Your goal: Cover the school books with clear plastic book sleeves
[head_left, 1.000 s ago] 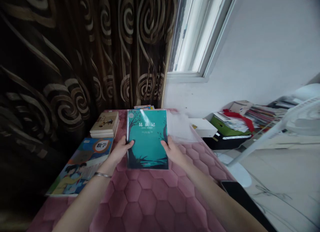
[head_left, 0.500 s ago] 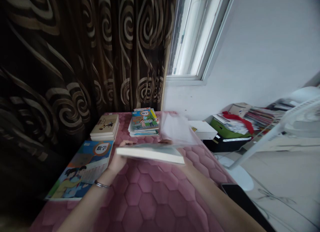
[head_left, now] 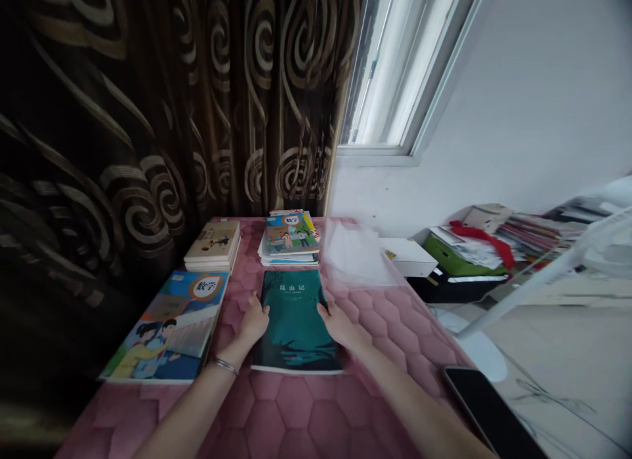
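Dark teal paperback lying flat on a quilted pink mat, long axis running away from the body toward a stack of textbooks just beyond it, left hand and right hand open, unclenched, touching opposite side edges, equally near

Room in home, bedroom or study: swirl-patterned curtain beside window, pink quilted cover, school maths textbooks, white standing fan, piled magazines.
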The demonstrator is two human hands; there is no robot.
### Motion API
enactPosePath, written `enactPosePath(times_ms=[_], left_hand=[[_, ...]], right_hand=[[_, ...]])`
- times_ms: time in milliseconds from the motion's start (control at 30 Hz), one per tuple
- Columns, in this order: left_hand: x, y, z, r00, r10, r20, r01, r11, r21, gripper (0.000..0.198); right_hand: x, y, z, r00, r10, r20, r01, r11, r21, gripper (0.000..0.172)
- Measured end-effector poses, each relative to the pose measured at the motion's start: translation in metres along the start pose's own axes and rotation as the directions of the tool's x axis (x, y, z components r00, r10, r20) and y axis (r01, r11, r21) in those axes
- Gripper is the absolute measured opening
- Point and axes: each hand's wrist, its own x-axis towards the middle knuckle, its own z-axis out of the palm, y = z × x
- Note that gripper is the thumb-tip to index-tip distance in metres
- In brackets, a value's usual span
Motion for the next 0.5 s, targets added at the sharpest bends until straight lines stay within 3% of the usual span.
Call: enactPosePath(times_ms=[100,167,267,333,400,500], left_hand=[[-0.017,0.013,0.013,0.999,0.013,-0.050,-0.003,0.980,0.201,0.059],[-0.026,0.025,0.022,0.983,0.185,0.007,-0.172,0.897,0.408,0.058],[-0.031,0.038,0.040,0.861,0.432,0.270,-0.509,0.720,0.471,0.053],[-0.028,0.038,0.050,0.816,0.473,0.332,-0.578,0.694,0.430,0.053],[-0.022,0.033,0.054,0.844,0.444,0.302,-0.536,0.715,0.448,0.056],[-0.015,0.017,0.043,0.901,0.380,0.208,-0.431,0.735,0.524,0.058]], right_hand=[[0.000,-0.005,0.005,0.999,0.048,0.004,-0.048,0.997,-0.055,0.041],[0.000,-0.009,0.008,0.998,0.063,-0.006,-0.064,0.994,-0.086,0.044],[-0.003,-0.012,0.013,0.998,0.030,-0.046,-0.037,0.988,-0.149,0.051],[-0.004,-0.011,0.016,0.997,0.003,-0.074,-0.017,0.981,-0.195,0.055],[-0.005,-0.008,0.019,0.997,-0.001,-0.083,-0.016,0.977,-0.214,0.055],[-0.003,-0.004,0.020,0.996,-0.003,-0.089,-0.013,0.983,-0.183,0.054]])
